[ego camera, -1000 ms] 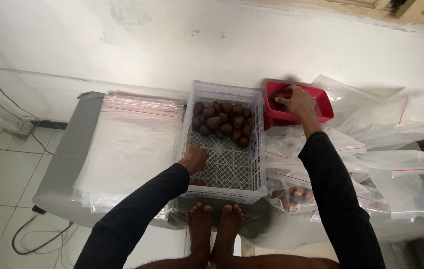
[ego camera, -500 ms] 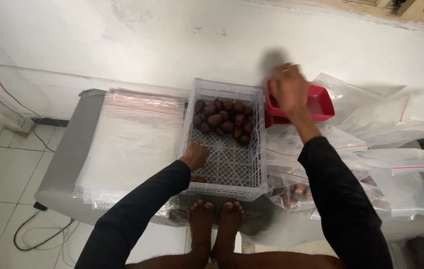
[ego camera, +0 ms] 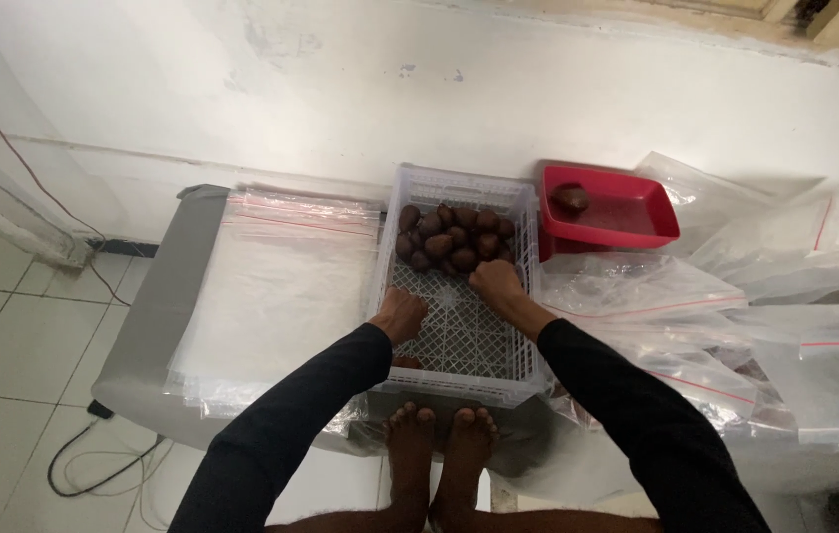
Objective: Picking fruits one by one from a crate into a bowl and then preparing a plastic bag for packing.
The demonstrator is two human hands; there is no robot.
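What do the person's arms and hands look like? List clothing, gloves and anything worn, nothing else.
Both arms are covered by long, close-fitting black sleeves that end at the wrists. The left hand and the right hand are bare: no gloves. No rings, watch or bands can be made out, and the sleeves show no markings or print.

Overhead view: a white lattice crate (ego camera: 459,326) stands on a grey worktop (ego camera: 158,326), with a cluster of dark brown fruits (ego camera: 451,240) gathered at its far end. The left hand (ego camera: 401,314) rests on the crate's near-left rim, while the right hand (ego camera: 498,284) reaches inside, its fingers touching the nearest fruits. A red tray (ego camera: 626,222) holding one brown fruit (ego camera: 570,198) sits just right of the crate; clear zip bags lie stacked flat to the left (ego camera: 281,286) and heaped loosely to the right (ego camera: 735,326).
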